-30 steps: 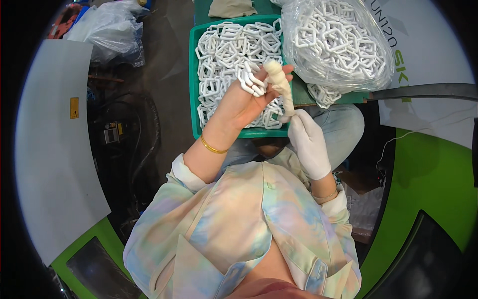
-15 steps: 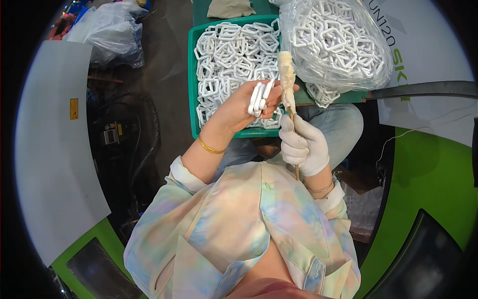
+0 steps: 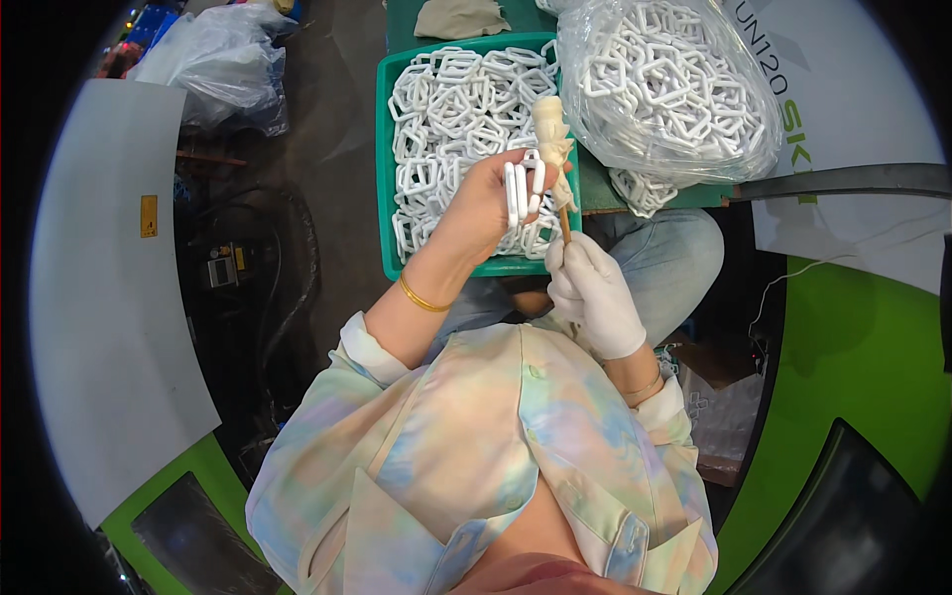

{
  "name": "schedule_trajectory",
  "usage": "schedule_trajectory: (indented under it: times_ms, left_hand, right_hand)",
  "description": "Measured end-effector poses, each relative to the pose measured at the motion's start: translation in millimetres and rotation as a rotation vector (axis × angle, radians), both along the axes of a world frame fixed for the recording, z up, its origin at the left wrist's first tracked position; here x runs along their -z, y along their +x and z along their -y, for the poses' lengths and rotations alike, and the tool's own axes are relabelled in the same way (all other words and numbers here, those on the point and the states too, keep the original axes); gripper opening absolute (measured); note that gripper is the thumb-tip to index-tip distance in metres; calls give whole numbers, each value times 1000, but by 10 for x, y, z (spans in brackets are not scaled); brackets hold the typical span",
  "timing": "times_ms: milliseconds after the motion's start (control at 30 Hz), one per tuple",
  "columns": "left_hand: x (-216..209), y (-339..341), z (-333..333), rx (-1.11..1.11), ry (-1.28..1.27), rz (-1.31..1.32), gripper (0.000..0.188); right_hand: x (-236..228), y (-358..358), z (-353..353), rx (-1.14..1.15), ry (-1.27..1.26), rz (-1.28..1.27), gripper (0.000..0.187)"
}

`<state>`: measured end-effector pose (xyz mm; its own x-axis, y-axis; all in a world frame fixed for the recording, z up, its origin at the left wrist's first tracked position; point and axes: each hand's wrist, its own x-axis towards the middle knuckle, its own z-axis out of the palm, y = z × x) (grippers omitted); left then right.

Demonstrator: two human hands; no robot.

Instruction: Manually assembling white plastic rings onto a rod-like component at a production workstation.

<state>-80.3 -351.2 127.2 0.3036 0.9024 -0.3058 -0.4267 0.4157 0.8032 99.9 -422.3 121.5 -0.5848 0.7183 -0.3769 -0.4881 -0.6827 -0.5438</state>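
Observation:
My bare left hand (image 3: 480, 206) is closed round several white angular plastic rings (image 3: 517, 192), stacked side by side, over the near part of a green tray (image 3: 383, 169). Against these rings leans the wrapped head of a wooden stick (image 3: 565, 222), bound in pale cream cloth or tape (image 3: 553, 139). My right hand (image 3: 603, 302), in a white glove, grips the lower part of that stick and holds it upright. Many more loose white rings (image 3: 446, 119) fill the tray. Whether my left fingertips touch the cloth head is hard to make out.
To the right of the tray lies a clear plastic bag (image 3: 674, 89) full of white rings. A grey-beige cloth (image 3: 460, 18) rests beyond the tray. White and green machine panels (image 3: 843, 357) stand on both sides, and a dark curved bar (image 3: 843, 180) juts in at right.
The stick's head has shifted slightly left, and the stick now tilts more. My right hand has turned and lowered a little. The rings in my left hand have turned more upright.

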Motion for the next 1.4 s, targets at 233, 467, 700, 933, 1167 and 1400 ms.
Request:
schedule_trajectory:
  times_ms: [233, 467, 700, 933, 1167, 1400]
  left_hand:
    - [-34, 186, 83, -144, 102, -229, 22]
    - [-142, -9, 41, -247, 103, 61, 32]
    - [-431, -182, -142, -180, 274, -343, 29]
    - [-402, -256, -177, -91, 307, -358, 29]
    - [-434, -117, -106, -102, 244, -264, 26]
    - [-348, -87, -74, -188, 220, -209, 22]
  right_hand:
    - [197, -179, 24, 243, 599, 893, 28]
    - [162, -26, 49, 149, 519, 740, 27]
    - [202, 57, 87, -12, 423, 496, 28]
    - [258, 68, 128, -2, 496, 563, 30]
    - [211, -7, 209, 77, 399, 527, 32]
    - [169, -73, 203, 79, 313, 418, 33]
